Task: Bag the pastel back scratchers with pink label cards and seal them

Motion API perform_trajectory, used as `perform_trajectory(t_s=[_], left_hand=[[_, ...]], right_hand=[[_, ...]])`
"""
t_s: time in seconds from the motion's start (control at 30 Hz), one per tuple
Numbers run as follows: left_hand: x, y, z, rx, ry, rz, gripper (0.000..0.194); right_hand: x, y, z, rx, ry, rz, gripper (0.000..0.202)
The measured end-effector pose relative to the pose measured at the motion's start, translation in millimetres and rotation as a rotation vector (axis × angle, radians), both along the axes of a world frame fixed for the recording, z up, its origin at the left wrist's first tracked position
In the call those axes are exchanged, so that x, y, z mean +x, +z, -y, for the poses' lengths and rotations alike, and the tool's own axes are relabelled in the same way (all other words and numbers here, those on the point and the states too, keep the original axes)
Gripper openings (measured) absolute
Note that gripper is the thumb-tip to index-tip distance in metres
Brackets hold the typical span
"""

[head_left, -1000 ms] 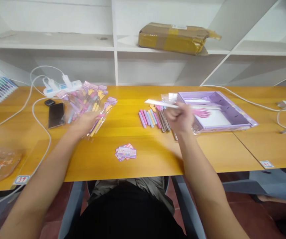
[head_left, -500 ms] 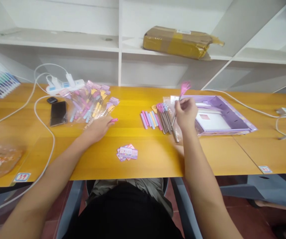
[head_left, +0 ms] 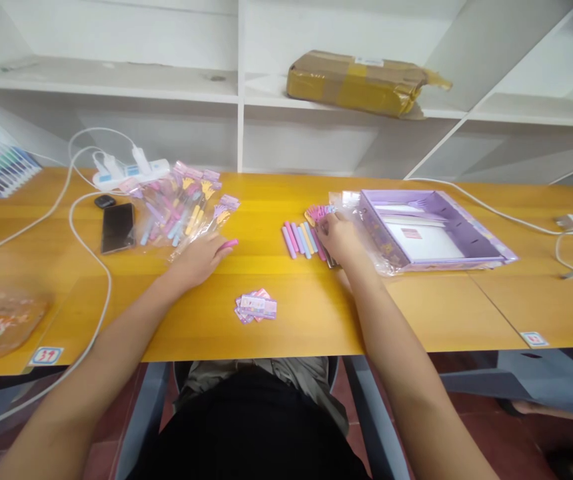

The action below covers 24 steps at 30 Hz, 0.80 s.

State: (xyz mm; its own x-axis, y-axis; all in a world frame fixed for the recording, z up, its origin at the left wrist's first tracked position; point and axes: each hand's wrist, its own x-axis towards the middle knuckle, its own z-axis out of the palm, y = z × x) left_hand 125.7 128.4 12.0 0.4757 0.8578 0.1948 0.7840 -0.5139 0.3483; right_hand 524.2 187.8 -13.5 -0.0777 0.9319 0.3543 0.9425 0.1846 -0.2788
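A pink handle tube [head_left: 229, 245] pokes out from the closed fingers of my left hand [head_left: 201, 259], beside the plastic-wrapped colored pieces [head_left: 176, 207]. My right hand [head_left: 339, 238] is lowered over the claw-headed metal rods [head_left: 319, 212], its fingers bent and hiding most of them; what it grips cannot be made out. Just left of it lies a row of pastel tubes [head_left: 300, 241] in pink, purple, blue and yellow. Small printed cards [head_left: 256, 306] are stacked nearer the table's front edge.
An open purple box [head_left: 476, 257] stands at the right, with clear plastic film [head_left: 374, 250] beside it. At the left are a phone [head_left: 117, 228], a power strip [head_left: 159, 169] and white cables. A taped parcel [head_left: 351, 83] rests on the shelf.
My right hand has moved left and down to the rods; the pink claw-headed rod it held up is no longer seen raised. My left hand has hardly moved.
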Motion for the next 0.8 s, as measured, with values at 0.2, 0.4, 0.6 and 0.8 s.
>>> perform_trajectory(t_s=[0.2,0.4,0.6,0.8], left_hand=[[4,4.4,5,0.043,0.096,0.135,0.044],[18,-5.9,15,-0.356,0.104,0.59,0.043],[34,-13.4,23,-0.512,-0.058,0.769,0.044],[14,-1.7,11,-0.187,0.099,0.432,0.031]], right_hand=[[-19,13.6,17,0.1,0.114,-0.263,0.016],[-88,21.8,62,-0.164,0.624,-0.488,0.03],[-128,20.9,87,-0.308,0.821,-0.386,0.025],[-100,28.9,69,-0.288,0.445,-0.18,0.023]])
